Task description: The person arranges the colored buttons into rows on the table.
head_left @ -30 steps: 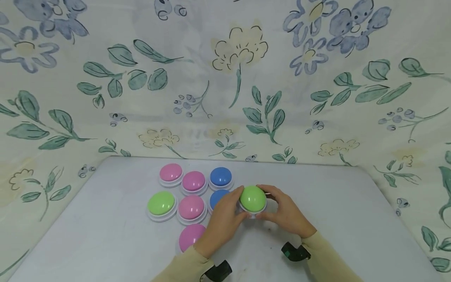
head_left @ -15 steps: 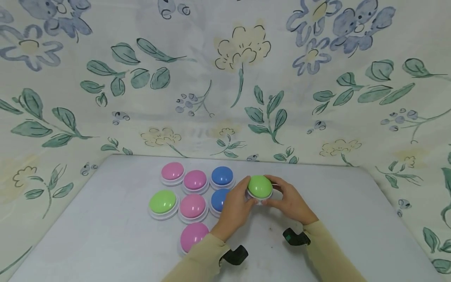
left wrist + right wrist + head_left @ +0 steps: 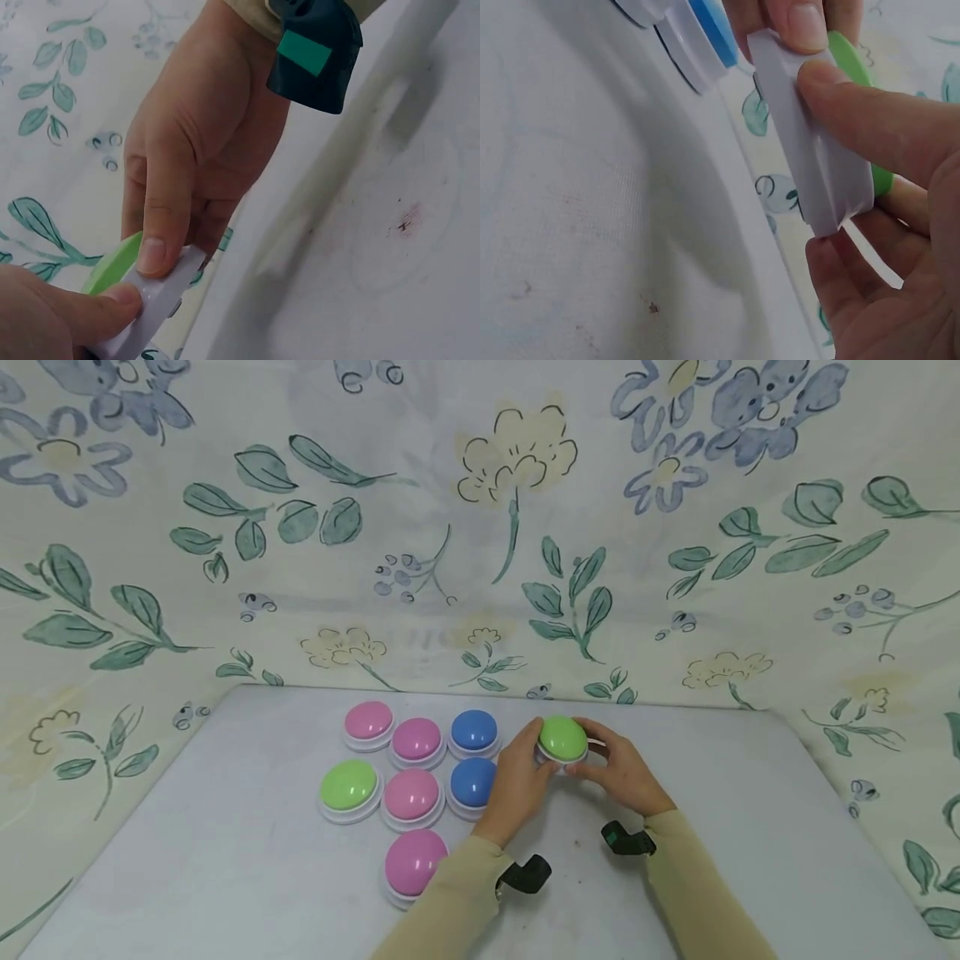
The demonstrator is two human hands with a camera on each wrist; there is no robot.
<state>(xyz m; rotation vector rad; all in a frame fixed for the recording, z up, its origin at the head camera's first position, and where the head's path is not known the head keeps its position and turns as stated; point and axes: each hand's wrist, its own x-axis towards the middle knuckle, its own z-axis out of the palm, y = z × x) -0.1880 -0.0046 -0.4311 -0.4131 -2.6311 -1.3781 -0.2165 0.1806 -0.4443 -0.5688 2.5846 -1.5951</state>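
Observation:
Both hands hold a green dome push button [image 3: 563, 737] with a white round base between them, lifted off the white table. My left hand [image 3: 517, 783] grips its left side, and my right hand [image 3: 624, 774] grips the right. Seen from the left wrist, both thumbs press on the side of the white base [image 3: 156, 306]. In the right wrist view the button [image 3: 817, 139] is tipped on edge, its underside turned toward the table. Just left of the left hand stand two blue buttons [image 3: 473, 729], the nearer one partly covered by that hand.
Several pink buttons [image 3: 411, 794] and another green button [image 3: 348, 785] stand on the left half of the white table [image 3: 225, 860]. The nearest pink button [image 3: 415, 862] lies partly behind the left sleeve. A floral cloth [image 3: 420, 527] hangs beyond the table's back edge.
Both hands have carried the green button away from me and slightly right, toward the back of the table. More of the nearer blue button shows now. The other buttons stay put.

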